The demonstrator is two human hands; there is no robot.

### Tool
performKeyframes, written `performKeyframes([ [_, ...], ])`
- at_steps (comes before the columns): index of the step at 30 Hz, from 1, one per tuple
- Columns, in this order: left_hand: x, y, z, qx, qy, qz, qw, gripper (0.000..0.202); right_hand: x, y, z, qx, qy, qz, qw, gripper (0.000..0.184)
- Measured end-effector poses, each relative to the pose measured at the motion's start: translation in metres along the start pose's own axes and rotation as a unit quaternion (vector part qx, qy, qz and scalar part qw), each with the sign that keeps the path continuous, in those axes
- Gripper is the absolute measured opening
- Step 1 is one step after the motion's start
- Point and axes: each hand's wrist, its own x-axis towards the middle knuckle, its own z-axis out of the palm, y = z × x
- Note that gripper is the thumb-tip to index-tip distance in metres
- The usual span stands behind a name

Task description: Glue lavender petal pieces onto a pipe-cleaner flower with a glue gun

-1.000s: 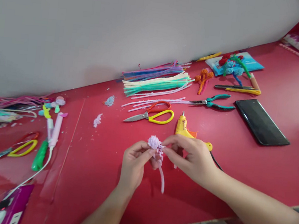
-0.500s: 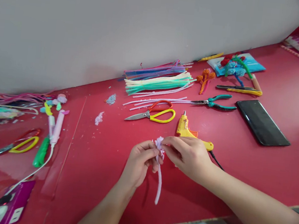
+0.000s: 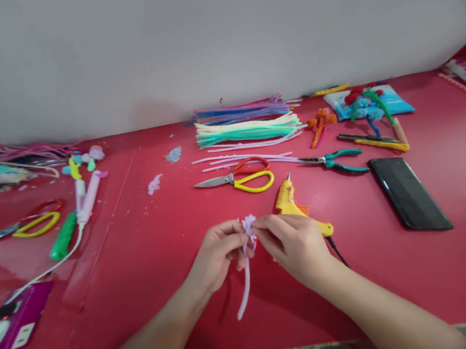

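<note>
My left hand [image 3: 216, 256] pinches a lilac pipe-cleaner flower [image 3: 246, 253] just under its fluffy head, and the stem hangs down toward me. My right hand [image 3: 292, 244] is closed on the head of the same flower from the right, fingertips pressed to the petals. Both hands hover low over the red table [image 3: 374, 256]. Right behind my right hand lies a yellow glue gun [image 3: 290, 204] with its nozzle pointing away.
Red-and-yellow scissors [image 3: 244, 179], teal pliers [image 3: 337, 159], a pipe-cleaner bundle [image 3: 246, 126] and a black phone [image 3: 410, 192] lie behind. Finished flowers [image 3: 365, 102] sit far right. At left lie more scissors [image 3: 28, 224], a pink-and-green tool [image 3: 81, 208] and a purple power strip [image 3: 21, 324].
The flower has turned in my fingers, so its stem swung from pointing right-down to hanging straight down. Both hands shifted slightly right and kept their hold.
</note>
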Motion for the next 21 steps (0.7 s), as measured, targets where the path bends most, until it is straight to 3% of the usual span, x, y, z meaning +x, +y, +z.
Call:
performKeyframes([
  [21, 0.0013, 0.0006, 0.0003, 0.001, 0.005, 0.002, 1.0, 0.012, 0.0003, -0.0017, 0.0004, -0.013, -0.014, -0.004, 1.0, 0.018],
])
